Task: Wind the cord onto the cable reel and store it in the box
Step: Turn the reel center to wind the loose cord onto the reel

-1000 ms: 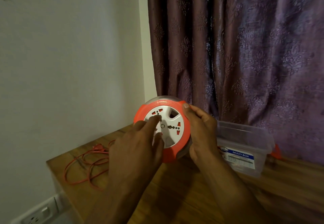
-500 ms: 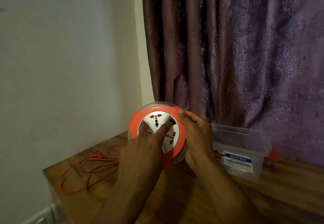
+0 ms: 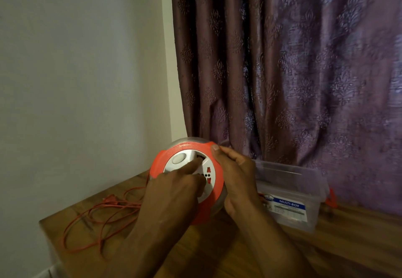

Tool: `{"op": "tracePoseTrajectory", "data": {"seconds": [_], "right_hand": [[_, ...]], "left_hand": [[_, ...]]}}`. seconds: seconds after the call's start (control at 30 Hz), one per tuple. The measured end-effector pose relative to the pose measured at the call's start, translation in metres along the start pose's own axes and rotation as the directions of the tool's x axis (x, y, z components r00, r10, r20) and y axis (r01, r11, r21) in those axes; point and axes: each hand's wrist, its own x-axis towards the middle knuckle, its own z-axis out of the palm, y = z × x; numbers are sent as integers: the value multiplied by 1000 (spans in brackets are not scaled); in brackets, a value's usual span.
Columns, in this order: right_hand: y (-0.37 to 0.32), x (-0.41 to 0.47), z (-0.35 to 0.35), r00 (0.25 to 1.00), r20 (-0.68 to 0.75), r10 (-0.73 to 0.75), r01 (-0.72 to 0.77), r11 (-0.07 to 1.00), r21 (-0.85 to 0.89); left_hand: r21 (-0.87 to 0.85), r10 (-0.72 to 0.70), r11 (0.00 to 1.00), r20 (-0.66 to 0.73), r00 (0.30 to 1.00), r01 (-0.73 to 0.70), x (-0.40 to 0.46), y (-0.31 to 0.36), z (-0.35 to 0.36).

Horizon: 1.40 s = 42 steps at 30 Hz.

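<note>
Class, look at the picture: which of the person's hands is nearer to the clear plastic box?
Right. The right hand grips the reel's rim beside the box; the left hand works the reel's face, farther away.

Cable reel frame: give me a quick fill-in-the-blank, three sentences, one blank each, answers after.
1. The right hand grips the rim of the ____.
2. The loose orange cord lies on the wooden ____.
3. The label on the clear box reads ____.
Answers: cable reel; table; MULTI-BOX.
</note>
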Motion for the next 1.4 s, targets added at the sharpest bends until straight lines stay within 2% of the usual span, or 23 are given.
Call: {"op": "tracePoseTrajectory", "data": {"seconds": [0.17, 0.23, 0.33, 0.4, 0.43, 0.5, 0.57, 0.67, 0.83, 1.13, 1.4], "right_hand": [[2, -1, 1, 999, 14, 37, -37, 999, -10], [2, -1, 2, 999, 19, 33, -33, 999, -9], [-1, -2, 2, 1000, 14, 18, -18, 1000, 11], [-3, -2, 1, 1000, -16, 7, -7, 1000, 10], [-3, -1, 1, 999, -35, 0, 1, 1000, 5], [-5, 0, 0, 998, -61, -14, 15, 1000, 9], [-6, 0, -1, 998, -65, -24, 25, 1000, 14], [-7, -1, 0, 998, -47, -40, 40, 999, 7], [-6, -3, 3, 999, -21, -40, 40, 999, -4], [-6, -3, 4, 1000, -1, 9, -9, 1000, 13], [-5, -3, 4, 999, 44, -17, 19, 999, -46]], "left_hand": [[-186, 45, 982, -5, 999, -45, -3, -14, 0], [-271, 64, 959, -64, 996, -79, -5, -17, -4], [-380, -6, 922, -210, 978, -76, -9, -13, -12], [-345, -73, 938, -284, 956, -31, -12, -11, -13], [-319, -105, 948, -278, 955, 12, -14, -12, -12], [-254, -133, 964, -216, 967, 76, -16, -12, -11], [-198, -115, 977, -157, 981, 83, -16, -12, -6], [-190, -77, 980, -88, 993, 59, -14, -8, 0], [-132, -115, 984, 26, 993, 118, -10, -8, 8], [-62, -75, 995, 55, 996, 79, -6, -7, 8], [-30, -27, 999, 29, 999, 28, -5, 0, -4]]}}
